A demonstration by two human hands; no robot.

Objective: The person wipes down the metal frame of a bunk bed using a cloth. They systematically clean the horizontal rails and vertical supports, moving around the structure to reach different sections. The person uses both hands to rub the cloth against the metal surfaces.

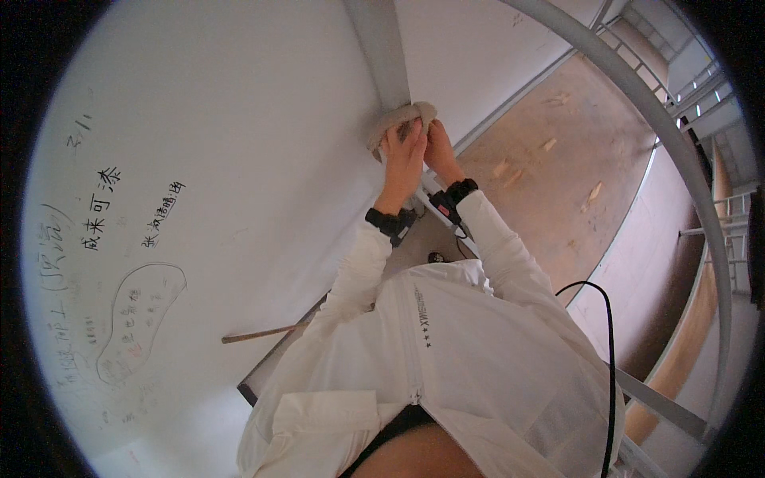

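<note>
A beige folded cloth (401, 115) is pressed against the lower end of a flat grey metal bar (382, 54), close to the white wall. My left hand (404, 164) lies over the cloth, fingers stretched along it. Beside it, my right hand (442, 154) grips the cloth's right edge; some of its fingertips are hidden. Both wrists wear black straps with small devices, the left device (391, 224) and the right device (445, 205).
Handwriting covers part of the white wall (239, 149) at left. To the right is a brown wooden board (550, 155) with pale worn patches, beyond a curved grey metal rail (663, 107). A thin wooden stick (260, 334) juts out beside me. A black cable (611, 358) hangs at my right.
</note>
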